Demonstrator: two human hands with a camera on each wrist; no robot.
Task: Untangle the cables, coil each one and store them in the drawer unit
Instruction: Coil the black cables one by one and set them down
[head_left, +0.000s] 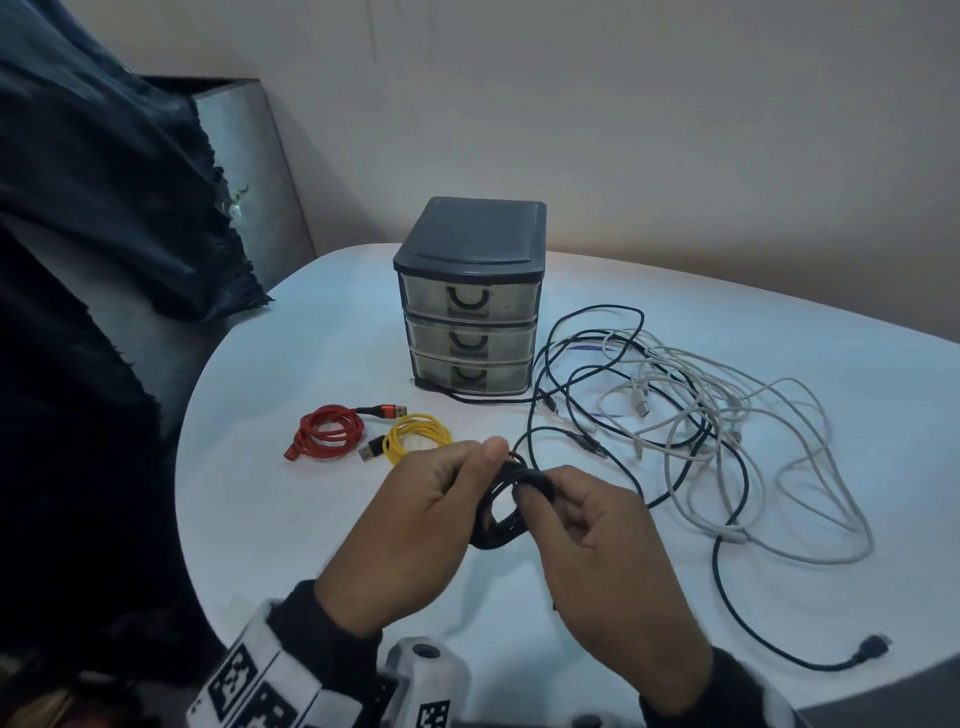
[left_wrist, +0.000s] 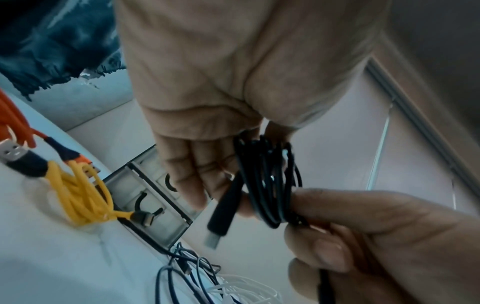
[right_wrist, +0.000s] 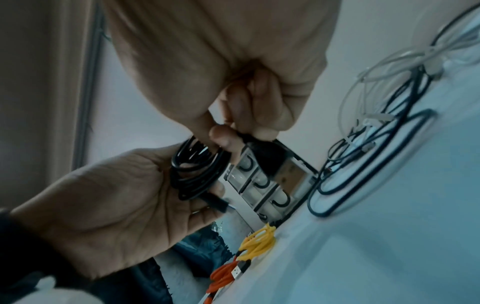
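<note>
Both hands hold a small black cable coil (head_left: 498, 514) above the table's front middle. My left hand (head_left: 467, 467) grips the coil's loops (left_wrist: 267, 181), and one USB plug (left_wrist: 219, 218) hangs below its fingers. My right hand (head_left: 540, 493) pinches the coil's other side, with the cable's second plug (right_wrist: 275, 162) between thumb and fingers. The dark three-drawer unit (head_left: 470, 296) stands behind, all drawers closed. A red coil (head_left: 327, 434) and a yellow coil (head_left: 415, 436) lie in front of it. A tangle of white and dark cables (head_left: 691, 415) spreads to the right.
The white round table (head_left: 311, 519) ends close at the left and at the front right, where a dark cable's plug (head_left: 872, 649) lies near the rim. Dark cloth (head_left: 104, 234) hangs over a grey piece at the left. A beige wall stands behind.
</note>
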